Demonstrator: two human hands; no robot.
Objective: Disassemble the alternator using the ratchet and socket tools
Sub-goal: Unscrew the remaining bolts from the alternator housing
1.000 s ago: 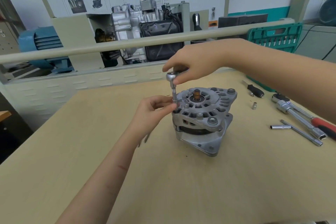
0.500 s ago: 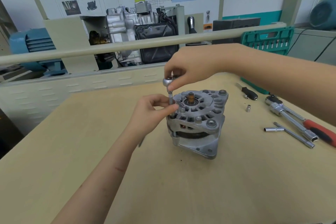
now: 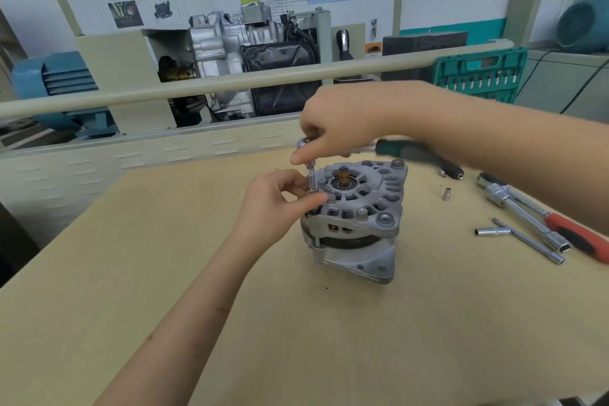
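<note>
A grey alternator (image 3: 357, 217) stands shaft-up in the middle of the wooden table (image 3: 164, 273). A small ratchet (image 3: 304, 143) with a long socket (image 3: 310, 178) stands upright on a bolt at the housing's left rim. My right hand (image 3: 339, 125) grips the ratchet head from above, thumb against the socket top; the dark green handle (image 3: 398, 148) sticks out to the right under my forearm. My left hand (image 3: 280, 201) pinches the lower end of the socket where it meets the housing.
To the right lie a red-handled ratchet (image 3: 560, 227), a T-bar extension (image 3: 524, 239), a loose small socket (image 3: 447, 193) and a black-handled driver (image 3: 453, 171). A green tool case (image 3: 478, 76) stands open at the back right, behind a beige rail (image 3: 197, 89).
The ratchet handle has swung out to the right and now shows under my right forearm. My left hand stays on the socket. The camera has shifted slightly.
</note>
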